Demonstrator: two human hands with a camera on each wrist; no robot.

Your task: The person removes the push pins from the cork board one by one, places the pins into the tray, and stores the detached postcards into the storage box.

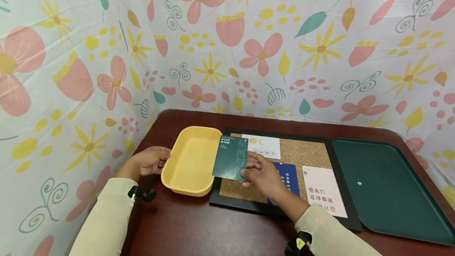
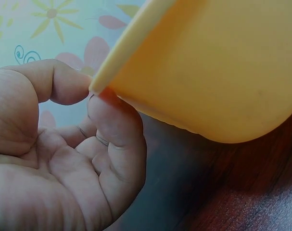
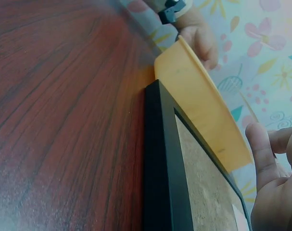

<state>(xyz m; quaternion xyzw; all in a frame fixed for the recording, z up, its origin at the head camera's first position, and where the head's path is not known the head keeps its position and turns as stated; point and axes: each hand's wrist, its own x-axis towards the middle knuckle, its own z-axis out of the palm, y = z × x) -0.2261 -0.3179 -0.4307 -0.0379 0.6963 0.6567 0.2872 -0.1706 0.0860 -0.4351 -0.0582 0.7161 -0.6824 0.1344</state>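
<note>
Dark green card (image 1: 230, 158): frame centre, over the yellow tray's (image 1: 190, 161) right rim, pinched in my right hand (image 1: 261, 177) fingers. My left hand (image 1: 151, 161) fingers pinch the tray's left rim. Corkboard (image 1: 302, 153) adjoins, on bench (image 1: 199, 228).

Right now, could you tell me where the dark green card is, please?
In the head view, the dark green card is pinched in the right hand, between the yellow tray and the cork board.

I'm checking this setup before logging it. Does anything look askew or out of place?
Only the yellow tray: the left hand pinches its rim and it sits tipped, its right edge over the cork board's black frame. The right hand holds a dark green card above it. No spills or damage show.
</note>
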